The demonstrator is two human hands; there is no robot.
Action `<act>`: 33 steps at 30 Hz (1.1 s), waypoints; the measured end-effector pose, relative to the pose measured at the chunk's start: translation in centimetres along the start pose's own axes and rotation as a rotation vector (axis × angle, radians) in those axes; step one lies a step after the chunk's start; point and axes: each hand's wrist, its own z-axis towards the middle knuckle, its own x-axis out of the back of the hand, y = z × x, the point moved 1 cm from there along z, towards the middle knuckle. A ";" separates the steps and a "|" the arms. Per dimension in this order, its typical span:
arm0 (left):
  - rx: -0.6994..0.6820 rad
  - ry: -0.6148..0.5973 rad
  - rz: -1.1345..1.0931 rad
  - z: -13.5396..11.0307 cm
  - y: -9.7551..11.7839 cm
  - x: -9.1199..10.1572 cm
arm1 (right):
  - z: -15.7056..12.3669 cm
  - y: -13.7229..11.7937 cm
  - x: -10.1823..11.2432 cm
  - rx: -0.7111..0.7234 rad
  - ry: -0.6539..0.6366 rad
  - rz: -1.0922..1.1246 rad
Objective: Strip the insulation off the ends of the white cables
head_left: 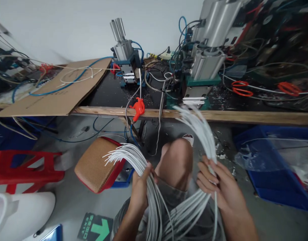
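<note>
- Left hand [141, 187]: fingers [146, 170] closed round a grey cable bundle [154, 201] just left of the bare knee [177, 159], pale ends fanning leftward.
- Right hand [224, 187]: fingers curled round a second bundle [207, 137] right of the knee, blurred ends rising towards the desk [103, 97].
- Farthest, metal machines [207, 63] stand on the desk.

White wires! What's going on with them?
A person is holding two bunches of wires, one in each hand. The left hand grips the left bunch, whose loose ends fan out toward a brown-topped seat. The right hand holds the right bunch up, its ends pointing toward a silver machine on the black bench.
</note>
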 end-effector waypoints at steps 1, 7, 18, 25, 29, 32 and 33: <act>-0.019 0.005 -0.052 0.5 0.7 0.5 | -0.8 -0.2 0.5 0.021 0.035 0.030; -0.058 0.066 -0.331 3.8 4.3 5.2 | -4.3 0.0 4.3 0.159 0.404 0.322; -0.108 0.157 -0.337 9.0 3.4 12.0 | -2.3 0.6 4.6 0.076 0.294 0.433; -0.219 0.322 -0.179 9.6 6.3 16.3 | -1.4 4.5 2.3 -0.073 0.169 0.373; -0.149 0.392 -0.088 11.3 5.1 16.0 | -0.4 7.3 1.4 -0.090 0.142 0.338; -0.062 0.335 -0.019 12.4 3.2 15.0 | 0.4 7.7 1.3 -0.074 0.125 0.339; -0.044 0.308 0.006 12.5 2.6 14.7 | 0.6 7.6 1.4 -0.072 0.116 0.340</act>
